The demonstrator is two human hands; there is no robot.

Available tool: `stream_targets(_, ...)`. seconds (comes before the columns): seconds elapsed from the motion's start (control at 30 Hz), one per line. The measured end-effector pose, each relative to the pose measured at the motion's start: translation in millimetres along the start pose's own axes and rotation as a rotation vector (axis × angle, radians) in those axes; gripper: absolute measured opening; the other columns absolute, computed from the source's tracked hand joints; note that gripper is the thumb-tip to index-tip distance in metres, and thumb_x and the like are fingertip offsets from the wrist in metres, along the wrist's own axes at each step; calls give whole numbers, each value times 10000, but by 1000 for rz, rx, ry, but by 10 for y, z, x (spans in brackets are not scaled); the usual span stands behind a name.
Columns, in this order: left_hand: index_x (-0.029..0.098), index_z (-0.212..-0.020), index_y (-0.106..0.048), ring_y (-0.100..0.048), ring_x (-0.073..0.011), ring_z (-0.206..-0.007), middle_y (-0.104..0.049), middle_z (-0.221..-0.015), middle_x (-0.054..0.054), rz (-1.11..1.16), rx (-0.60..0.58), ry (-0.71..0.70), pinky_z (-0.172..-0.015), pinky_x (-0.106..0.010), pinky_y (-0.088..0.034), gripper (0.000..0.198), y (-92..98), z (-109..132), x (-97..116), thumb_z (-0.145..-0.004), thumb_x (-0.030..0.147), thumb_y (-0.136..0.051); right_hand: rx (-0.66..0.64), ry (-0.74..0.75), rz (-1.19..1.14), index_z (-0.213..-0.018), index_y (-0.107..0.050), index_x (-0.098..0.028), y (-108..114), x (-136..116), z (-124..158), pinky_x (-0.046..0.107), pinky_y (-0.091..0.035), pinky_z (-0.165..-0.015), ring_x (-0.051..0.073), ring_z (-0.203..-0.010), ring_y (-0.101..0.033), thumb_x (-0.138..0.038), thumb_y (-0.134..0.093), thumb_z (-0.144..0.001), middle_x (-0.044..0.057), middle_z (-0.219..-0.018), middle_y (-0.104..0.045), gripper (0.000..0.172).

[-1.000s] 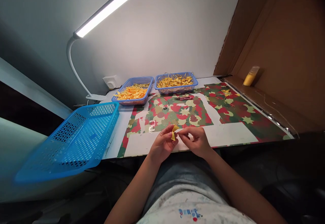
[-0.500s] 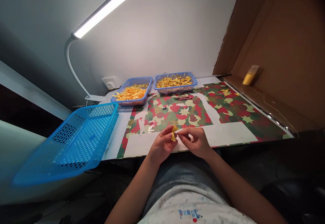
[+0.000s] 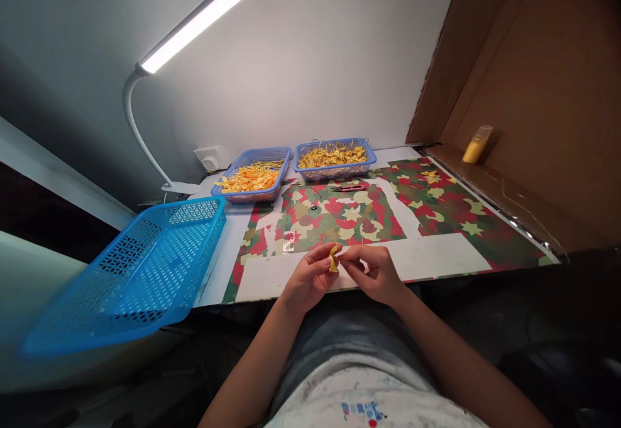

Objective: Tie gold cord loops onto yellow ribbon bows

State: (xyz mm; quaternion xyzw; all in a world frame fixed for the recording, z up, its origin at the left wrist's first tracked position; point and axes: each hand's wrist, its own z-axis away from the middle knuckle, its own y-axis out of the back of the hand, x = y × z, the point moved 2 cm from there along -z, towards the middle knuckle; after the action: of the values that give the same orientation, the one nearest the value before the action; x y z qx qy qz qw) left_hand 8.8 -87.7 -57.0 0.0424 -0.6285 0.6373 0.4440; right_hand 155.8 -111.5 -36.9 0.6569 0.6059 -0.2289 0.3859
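My left hand (image 3: pixel 310 277) and my right hand (image 3: pixel 372 273) meet at the near edge of the table (image 3: pixel 436 256). Between their fingertips sits a small yellow folded piece (image 3: pixel 332 258). The left thumb and forefinger pinch it from the left. The right fingers are curled and touch it from the right. Both hands are closed around it just above the white part of the table cover.
An empty bright blue basket (image 3: pixel 140 266) overhangs the table's left edge. Two smaller blue baskets (image 3: pixel 252 179) (image 3: pixel 334 156) of yellow pieces stand at the back. Small red snips (image 3: pixel 350 188) lie on the patterned cover. A lamp (image 3: pixel 145 124) arches overhead. A cardboard wall (image 3: pixel 533 92) stands right, with a yellow bottle (image 3: pixel 477 145).
The yellow piece has been squeezed smaller and lower between the fingertips. Both hands stay in the same place at the table edge.
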Motion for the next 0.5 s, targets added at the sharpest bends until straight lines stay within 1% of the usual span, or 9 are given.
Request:
stream_targets(0.07,178,-833,-772,-667,-98,-776,-751,-877,-27,-19,-12,12,-660,-140,-503,286,-14,-12,-10,-572,80,-835,-3,-10,9,-731,-626,-184,-5,13,-4,222,-351,-478,92,-536,-451,-161,-570,-853,-13,-616,-586,136)
stream_targets(0.13,176,-836,-773,-670,-101,-789,-750,-865,-26,-16,-13,9,-679,-141,-507,290,-20,-19,-18,-567,87,-838,7,-17,15,-738,-627,-183,-12,27,-5,224,-356,-483,94,-541,-454,-175,-574,-858,-16,-605,-570,131)
stream_targets(0.27,185,-844,-766,-666,-96,-770,-749,-879,-19,14,5,-17,-665,-148,-509,300,-12,3,-14,-566,98,-841,26,17,12,-777,-657,-189,-15,21,-5,222,-388,-508,93,-546,-489,-130,-561,-844,-11,-641,-633,131)
stream_targets(0.5,189,-841,-746,-654,-79,-735,-746,-912,-3,60,25,-45,-657,-165,-506,304,-5,47,8,-569,80,-828,54,31,29,-831,-695,-203,-4,-23,-4,210,-373,-459,84,-512,-494,-106,-554,-823,-11,-657,-673,171)
